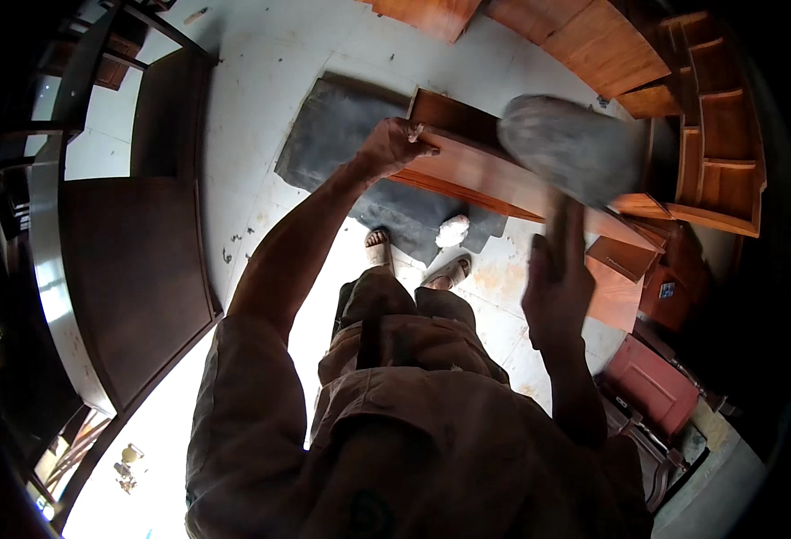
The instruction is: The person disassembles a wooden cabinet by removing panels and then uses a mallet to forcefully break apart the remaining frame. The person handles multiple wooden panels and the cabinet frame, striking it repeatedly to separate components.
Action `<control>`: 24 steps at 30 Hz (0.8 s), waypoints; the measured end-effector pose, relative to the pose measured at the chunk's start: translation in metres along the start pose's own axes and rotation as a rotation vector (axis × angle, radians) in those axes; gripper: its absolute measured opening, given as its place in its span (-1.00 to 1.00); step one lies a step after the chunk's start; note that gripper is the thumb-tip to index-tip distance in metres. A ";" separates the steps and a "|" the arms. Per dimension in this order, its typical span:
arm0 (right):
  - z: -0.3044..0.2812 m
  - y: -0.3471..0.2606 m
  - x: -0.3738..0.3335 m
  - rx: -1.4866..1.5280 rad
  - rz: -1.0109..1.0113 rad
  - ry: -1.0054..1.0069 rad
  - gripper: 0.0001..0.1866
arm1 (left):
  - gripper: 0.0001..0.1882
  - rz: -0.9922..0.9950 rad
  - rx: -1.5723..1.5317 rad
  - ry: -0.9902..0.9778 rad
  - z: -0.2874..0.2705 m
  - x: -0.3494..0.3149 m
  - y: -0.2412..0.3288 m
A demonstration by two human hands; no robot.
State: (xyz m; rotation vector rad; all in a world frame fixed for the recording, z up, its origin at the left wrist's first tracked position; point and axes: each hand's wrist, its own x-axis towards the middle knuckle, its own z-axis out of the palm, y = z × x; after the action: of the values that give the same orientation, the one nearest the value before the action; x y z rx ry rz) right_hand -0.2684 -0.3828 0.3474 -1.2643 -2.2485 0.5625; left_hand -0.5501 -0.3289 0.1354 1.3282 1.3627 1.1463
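The person's left hand (391, 148) is curled closed over the left end of a long, reddish-brown wooden box-like frame (503, 177), which stretches rightward from it above a dark grey flat sheet (337, 126). The right hand (559, 292) is wrapped around a blurred, bulky grey-headed mallet (570, 148), its head beyond the fingers; contact with the frame cannot be told.

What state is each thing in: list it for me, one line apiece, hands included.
Left hand: gripping the wooden piece near its left end
Right hand: closed around the mallet's handle
Mallet: held, blurred, its head hiding part of the wooden piece
Wooden piece: held by the left hand, over the dark mat
Dark mat: spread out
White lump: lying on the mat
Sandals: worn
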 end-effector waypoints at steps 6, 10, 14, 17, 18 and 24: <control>0.024 0.002 0.005 0.131 0.235 -0.284 -0.35 | -0.75 -0.007 -0.208 -0.009 0.012 -0.010 -0.003; 0.006 -0.011 0.004 0.069 0.049 -0.105 -0.35 | -0.76 -0.069 0.103 -0.049 -0.002 0.002 0.024; 0.003 0.003 -0.012 0.157 0.180 -0.001 -0.39 | -0.82 0.006 -0.101 -0.033 -0.001 0.009 -0.002; 0.019 0.009 -0.011 0.071 0.229 -0.228 -0.35 | -0.82 -0.005 -0.102 -0.066 0.007 0.003 0.000; 0.016 0.005 -0.009 0.104 0.241 -0.231 -0.34 | -0.85 -0.015 -0.084 -0.069 0.004 0.003 0.001; -0.012 0.013 -0.019 0.176 0.152 0.162 -0.31 | -0.82 -0.020 -0.120 -0.027 -0.001 0.003 0.010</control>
State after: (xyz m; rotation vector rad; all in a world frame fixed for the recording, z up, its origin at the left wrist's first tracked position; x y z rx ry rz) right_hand -0.2439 -0.3917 0.3449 -1.3466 -1.9377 0.6717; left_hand -0.5490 -0.3256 0.1456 1.2379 1.2651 1.1741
